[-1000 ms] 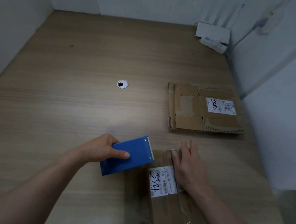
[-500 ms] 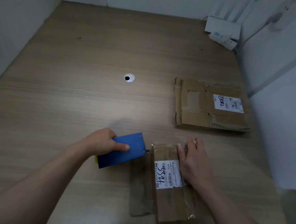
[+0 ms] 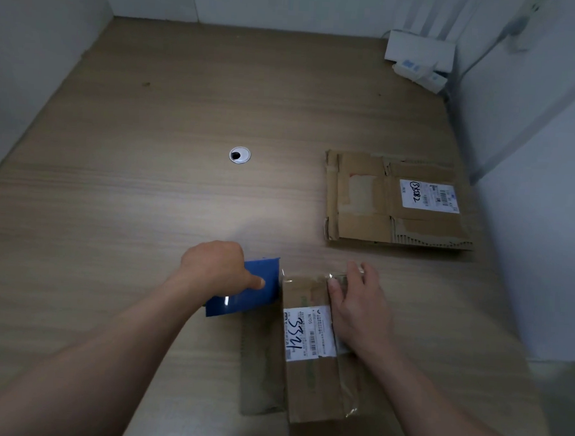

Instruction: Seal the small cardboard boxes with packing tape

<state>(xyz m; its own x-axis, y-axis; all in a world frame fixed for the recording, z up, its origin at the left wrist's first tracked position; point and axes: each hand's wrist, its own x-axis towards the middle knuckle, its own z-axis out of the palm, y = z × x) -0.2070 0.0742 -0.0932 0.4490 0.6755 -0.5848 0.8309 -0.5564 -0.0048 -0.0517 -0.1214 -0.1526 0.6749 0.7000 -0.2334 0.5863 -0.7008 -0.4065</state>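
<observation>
2 bare forearms, both reaching forward. Left hand (image 3: 215, 267): fingers curled, thumb forward, gripping dispenser (image 3: 235, 303). Right hand (image 3: 358, 310): palm down, fingers straight, pressing box (image 3: 307, 385).

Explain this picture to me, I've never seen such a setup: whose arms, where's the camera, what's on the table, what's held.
No machine here: a person works bare-handed, and the one camera sits on their head, looking down. The left hand grips a blue tool, likely the tape dispenser, beside a small cardboard box. The right hand lies flat on that box. Also on the wooden table: a flattened cardboard box, a round cable hole and a white device in the far corner.
</observation>
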